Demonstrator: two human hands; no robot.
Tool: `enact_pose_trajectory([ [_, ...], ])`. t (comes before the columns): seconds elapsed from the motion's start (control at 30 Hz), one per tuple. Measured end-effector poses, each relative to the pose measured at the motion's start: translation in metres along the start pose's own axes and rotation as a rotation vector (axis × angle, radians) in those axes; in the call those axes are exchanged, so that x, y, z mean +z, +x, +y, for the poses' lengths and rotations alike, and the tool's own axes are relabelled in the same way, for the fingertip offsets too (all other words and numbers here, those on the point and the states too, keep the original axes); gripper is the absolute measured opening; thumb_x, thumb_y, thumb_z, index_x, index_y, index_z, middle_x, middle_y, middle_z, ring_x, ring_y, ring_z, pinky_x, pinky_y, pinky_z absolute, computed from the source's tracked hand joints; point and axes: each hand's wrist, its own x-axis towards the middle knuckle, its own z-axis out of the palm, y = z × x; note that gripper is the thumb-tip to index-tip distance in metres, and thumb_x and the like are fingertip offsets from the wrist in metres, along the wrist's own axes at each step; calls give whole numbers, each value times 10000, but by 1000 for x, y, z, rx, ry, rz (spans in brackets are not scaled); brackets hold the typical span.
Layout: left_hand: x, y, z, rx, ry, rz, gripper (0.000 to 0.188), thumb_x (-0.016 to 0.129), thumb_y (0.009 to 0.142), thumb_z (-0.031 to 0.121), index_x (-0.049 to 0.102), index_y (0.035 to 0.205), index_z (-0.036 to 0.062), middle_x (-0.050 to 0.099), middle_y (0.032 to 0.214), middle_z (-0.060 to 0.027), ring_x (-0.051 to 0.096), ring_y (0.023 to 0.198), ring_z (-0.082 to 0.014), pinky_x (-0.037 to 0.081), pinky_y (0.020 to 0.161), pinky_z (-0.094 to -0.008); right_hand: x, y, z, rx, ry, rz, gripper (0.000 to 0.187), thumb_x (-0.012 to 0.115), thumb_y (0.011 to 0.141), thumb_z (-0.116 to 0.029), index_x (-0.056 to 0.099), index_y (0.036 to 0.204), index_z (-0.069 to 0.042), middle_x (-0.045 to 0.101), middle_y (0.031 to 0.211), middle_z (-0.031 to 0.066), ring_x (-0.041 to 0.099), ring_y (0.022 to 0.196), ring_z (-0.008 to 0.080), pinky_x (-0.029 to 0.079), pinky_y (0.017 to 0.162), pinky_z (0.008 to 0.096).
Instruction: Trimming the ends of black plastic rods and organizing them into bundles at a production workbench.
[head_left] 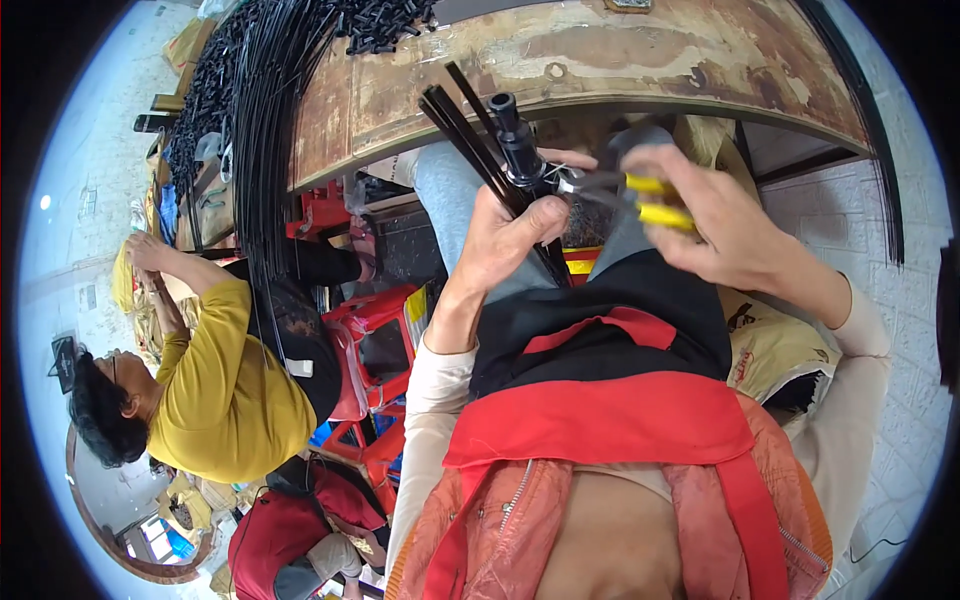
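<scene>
My left hand (500,245) is wrapped around several thin black rods (462,128), which look like umbrella ribs. Against them, just above the thumb, stands a black plastic tubular fitting (518,148) with a stepped top. Fine bright wire ends (562,172) stick out at the fitting's lower right side. My right hand (725,215) grips a pair of pliers (660,215) with yellow handles. The pliers' jaws point left and come close to the wire; motion blur hides whether they touch it. All this is above my lap, in front of the table edge.
A worn wooden table (610,60) spans the far side, with a heap of short black tubes (385,22) on it. Long black rods (265,140) hang over its left end. A co-worker in a yellow top (235,385) sits left, near red stools (375,335). A sack (785,345) lies right.
</scene>
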Motion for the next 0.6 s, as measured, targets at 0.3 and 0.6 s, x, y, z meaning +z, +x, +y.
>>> enact_pose_trajectory([
  [0.3, 0, 0, 3, -84, -57, 43, 277, 635, 940, 185, 597, 1130, -13, 467, 701, 49, 385, 592, -41, 299, 513, -214, 4, 10, -8, 464, 628, -371, 380, 491, 1001, -340, 594, 1007, 26, 646, 764, 84, 639, 605, 138, 485, 559, 240],
  [0.6, 0, 2, -5, -22, -72, 19, 196, 621, 953, 204, 576, 983, 16, 437, 696, 55, 357, 580, -40, 279, 501, -217, -12, 15, -13, 373, 501, -365, 416, 481, 998, -394, 546, 872, -3, 616, 664, 68, 615, 568, 141, 460, 495, 279],
])
